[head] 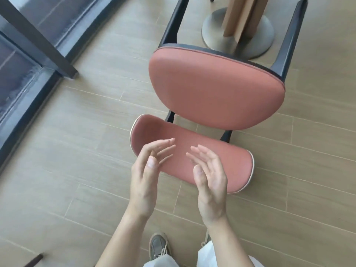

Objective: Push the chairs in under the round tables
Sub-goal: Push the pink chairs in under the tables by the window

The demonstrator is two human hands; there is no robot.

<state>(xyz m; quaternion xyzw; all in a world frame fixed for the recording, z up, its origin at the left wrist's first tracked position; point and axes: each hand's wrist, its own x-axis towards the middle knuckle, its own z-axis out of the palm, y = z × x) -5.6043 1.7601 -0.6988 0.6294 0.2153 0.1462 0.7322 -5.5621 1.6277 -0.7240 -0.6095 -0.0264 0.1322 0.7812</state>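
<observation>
A chair with a pink padded seat [215, 87] and a curved pink backrest [231, 166] on black legs stands in the middle of the head view, facing away from me. Its front legs straddle the round metal table base [212, 33] with a wooden pedestal [244, 14]; the tabletop is out of view. My left hand [148, 176] and my right hand [208, 176] hover just on my side of the backrest, fingers apart, palms facing each other. Neither hand touches the chair.
A dark window frame and post [38, 41] run along the left over the wood-look tile floor [77, 151]. My shoe [159, 245] and light trouser legs show at the bottom. A dark chair leg tip [34, 261] pokes in at the bottom left.
</observation>
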